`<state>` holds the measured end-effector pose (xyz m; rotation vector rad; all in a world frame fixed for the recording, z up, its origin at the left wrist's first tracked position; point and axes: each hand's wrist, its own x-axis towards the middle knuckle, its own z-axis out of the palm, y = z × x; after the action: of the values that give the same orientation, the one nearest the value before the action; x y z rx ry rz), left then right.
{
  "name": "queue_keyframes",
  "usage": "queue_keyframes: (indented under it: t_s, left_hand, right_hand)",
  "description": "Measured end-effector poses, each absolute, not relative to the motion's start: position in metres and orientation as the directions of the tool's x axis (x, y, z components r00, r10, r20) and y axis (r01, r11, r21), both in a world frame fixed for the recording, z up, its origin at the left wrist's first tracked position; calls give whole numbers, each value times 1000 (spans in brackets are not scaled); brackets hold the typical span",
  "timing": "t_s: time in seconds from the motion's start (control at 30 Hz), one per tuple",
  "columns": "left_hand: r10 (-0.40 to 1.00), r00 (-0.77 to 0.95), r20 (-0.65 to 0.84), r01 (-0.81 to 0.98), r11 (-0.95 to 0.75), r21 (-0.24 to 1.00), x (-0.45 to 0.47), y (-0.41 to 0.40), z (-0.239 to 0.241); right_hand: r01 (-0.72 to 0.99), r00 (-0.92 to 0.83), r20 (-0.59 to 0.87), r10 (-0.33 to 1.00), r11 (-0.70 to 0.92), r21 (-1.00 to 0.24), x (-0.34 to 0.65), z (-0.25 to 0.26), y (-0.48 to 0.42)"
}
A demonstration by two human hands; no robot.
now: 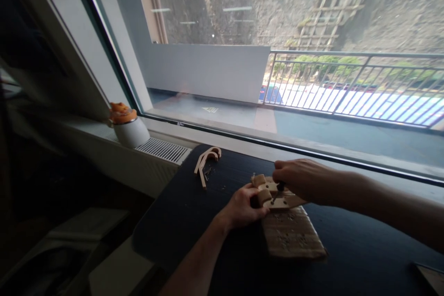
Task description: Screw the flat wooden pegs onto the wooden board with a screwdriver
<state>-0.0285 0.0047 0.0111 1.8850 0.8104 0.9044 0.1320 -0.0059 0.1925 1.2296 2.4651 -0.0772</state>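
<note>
Wooden piece [274, 197], lower centre on the surface [180, 222], is clamped in the grip of the left hand [243, 208], with the right hand [300, 180] closed on what may be a driver [279, 188] that could skid into that hand.

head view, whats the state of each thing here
left hand, gripping the wooden piece
right hand, closed around the tool
tool, tip down on the wooden piece
wooden piece, lying on the brown mat
brown mat, flat on the table
curved strips, loose on table, untouched
white pot, upright
</note>
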Motion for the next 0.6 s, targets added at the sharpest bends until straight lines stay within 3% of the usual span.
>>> queue_keyframes:
  t_s: [0.37, 0.6]
  left_hand:
    - [817, 519, 253, 178, -393, 902, -29, 5, 10]
    - [816, 524, 246, 182, -389, 903, -29, 4, 12]
  right_hand:
    - [787, -488, -401, 775, 589, 182, 127, 194, -4]
    - [784, -515, -391, 763, 604, 145, 128, 198, -7]
